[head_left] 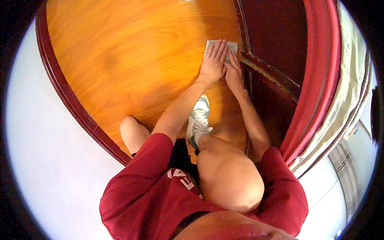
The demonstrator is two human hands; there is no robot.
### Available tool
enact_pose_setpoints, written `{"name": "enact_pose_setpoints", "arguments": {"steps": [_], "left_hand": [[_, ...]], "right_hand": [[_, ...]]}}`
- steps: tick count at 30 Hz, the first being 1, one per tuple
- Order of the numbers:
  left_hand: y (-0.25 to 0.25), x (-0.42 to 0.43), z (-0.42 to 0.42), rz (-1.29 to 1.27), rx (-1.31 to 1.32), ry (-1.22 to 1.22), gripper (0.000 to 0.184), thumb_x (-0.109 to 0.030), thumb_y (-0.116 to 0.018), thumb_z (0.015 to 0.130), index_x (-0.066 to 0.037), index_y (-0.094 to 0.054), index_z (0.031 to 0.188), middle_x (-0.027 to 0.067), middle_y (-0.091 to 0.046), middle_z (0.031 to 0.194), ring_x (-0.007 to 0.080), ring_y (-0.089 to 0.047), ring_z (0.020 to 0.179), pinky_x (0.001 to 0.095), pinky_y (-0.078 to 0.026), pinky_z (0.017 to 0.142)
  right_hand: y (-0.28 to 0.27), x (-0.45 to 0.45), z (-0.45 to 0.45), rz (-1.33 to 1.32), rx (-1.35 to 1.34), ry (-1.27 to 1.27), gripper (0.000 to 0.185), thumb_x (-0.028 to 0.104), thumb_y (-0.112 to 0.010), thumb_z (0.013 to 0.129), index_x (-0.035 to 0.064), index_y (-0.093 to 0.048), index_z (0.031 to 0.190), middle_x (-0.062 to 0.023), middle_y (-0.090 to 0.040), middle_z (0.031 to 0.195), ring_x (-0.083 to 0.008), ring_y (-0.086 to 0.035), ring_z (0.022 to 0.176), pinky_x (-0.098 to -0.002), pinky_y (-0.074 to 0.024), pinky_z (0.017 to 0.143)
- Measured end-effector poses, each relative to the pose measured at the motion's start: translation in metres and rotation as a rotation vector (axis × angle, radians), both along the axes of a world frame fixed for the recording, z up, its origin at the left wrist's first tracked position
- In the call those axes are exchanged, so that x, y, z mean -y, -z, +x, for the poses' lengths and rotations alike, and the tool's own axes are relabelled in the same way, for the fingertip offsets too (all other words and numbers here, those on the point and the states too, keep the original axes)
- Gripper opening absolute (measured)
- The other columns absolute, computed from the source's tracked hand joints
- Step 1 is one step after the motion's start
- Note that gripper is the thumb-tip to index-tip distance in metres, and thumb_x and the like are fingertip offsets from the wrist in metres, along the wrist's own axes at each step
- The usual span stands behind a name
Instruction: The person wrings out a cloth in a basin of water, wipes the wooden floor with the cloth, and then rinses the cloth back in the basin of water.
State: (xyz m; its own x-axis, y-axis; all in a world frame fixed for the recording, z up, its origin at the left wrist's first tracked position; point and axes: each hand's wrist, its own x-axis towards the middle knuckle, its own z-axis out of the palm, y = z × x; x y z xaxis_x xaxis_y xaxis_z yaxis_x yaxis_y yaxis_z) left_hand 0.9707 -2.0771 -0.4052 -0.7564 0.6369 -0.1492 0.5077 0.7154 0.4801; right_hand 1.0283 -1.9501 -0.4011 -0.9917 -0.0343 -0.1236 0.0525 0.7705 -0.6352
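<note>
Cloth [233, 45] lies on the floor [140, 60], just beside the dark panel [276, 30]. Left hand [213, 66] is flat on it, fingers extended. Right hand [234, 75] appears likewise flattened at its near edge; blur leaves fingertip contact uncertain. Risks: uneven pressure could bunch the cloth; the rail's [272, 72] near end could snag a corner or scrape right-hand knuckles.

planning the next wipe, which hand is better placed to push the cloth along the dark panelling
Probably the right hand: it is nearer the dark panelling, with its fingertips already on the cloth. The left hand also presses the cloth but sits farther over, toward the wooden floor.
</note>
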Motion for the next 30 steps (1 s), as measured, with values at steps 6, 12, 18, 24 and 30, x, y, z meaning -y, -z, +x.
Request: {"name": "enact_pose_setpoints", "arguments": {"steps": [6, 12, 18, 24, 30], "left_hand": [[0.015, -0.007, 0.012, 0.099, -0.064, 0.051, 0.075, -0.033, -0.054, 0.081, 0.002, -0.032, 0.142, 0.0167, -0.021, 0.154, 0.0308, -0.015, 0.144, 0.0445, -0.012, 0.117], [-0.002, 0.080, -0.007, 0.032, 0.001, -0.059, 0.073, -0.028, -0.055, 0.080, 0.003, -0.031, 0.142, 0.0161, -0.023, 0.153, 0.0297, -0.017, 0.143, 0.0420, -0.013, 0.117], [-0.014, 0.185, -0.020, -0.111, 0.061, -0.226, 0.078, -0.028, -0.058, 0.081, -0.001, -0.025, 0.146, 0.0124, -0.018, 0.155, 0.0252, -0.013, 0.144, 0.0391, -0.010, 0.118], [-0.015, 0.279, -0.034, -0.248, 0.050, -0.347, 0.085, -0.029, -0.061, 0.081, -0.003, -0.016, 0.149, 0.0102, -0.012, 0.157, 0.0232, -0.010, 0.145, 0.0373, -0.008, 0.119], [-0.016, 0.384, -0.043, -0.308, 0.004, -0.442, 0.090, -0.027, -0.065, 0.078, -0.004, -0.015, 0.149, 0.0101, -0.011, 0.157, 0.0231, -0.009, 0.145, 0.0372, -0.007, 0.120]], "right_hand": [[0.008, -0.004, 0.010, 0.156, -0.110, 0.012, 0.038, -0.002, -0.051, 0.082, -0.0060, -0.054, 0.119, -0.0245, -0.043, 0.139, -0.0409, -0.034, 0.134, -0.0460, -0.0288, 0.111], [-0.014, 0.073, -0.022, 0.148, 0.085, -0.155, 0.057, -0.002, -0.055, 0.078, -0.0033, -0.040, 0.133, -0.0243, -0.038, 0.142, -0.0401, -0.035, 0.133, -0.0419, -0.0390, 0.105], [0.001, 0.167, -0.052, 0.033, -0.017, -0.371, 0.061, -0.002, -0.054, 0.077, -0.0057, -0.037, 0.136, -0.0245, -0.037, 0.143, -0.0385, -0.035, 0.134, -0.0423, -0.0381, 0.106], [0.003, 0.258, -0.088, -0.043, -0.064, -0.554, 0.059, 0.004, -0.054, 0.080, -0.0042, -0.037, 0.136, -0.0231, -0.035, 0.144, -0.0373, -0.033, 0.135, -0.0422, -0.0350, 0.108], [0.001, 0.357, -0.115, -0.095, -0.156, -0.710, 0.057, 0.004, -0.054, 0.079, -0.0037, -0.040, 0.134, -0.0217, -0.034, 0.146, -0.0370, -0.031, 0.136, -0.0420, -0.0348, 0.109]]}}
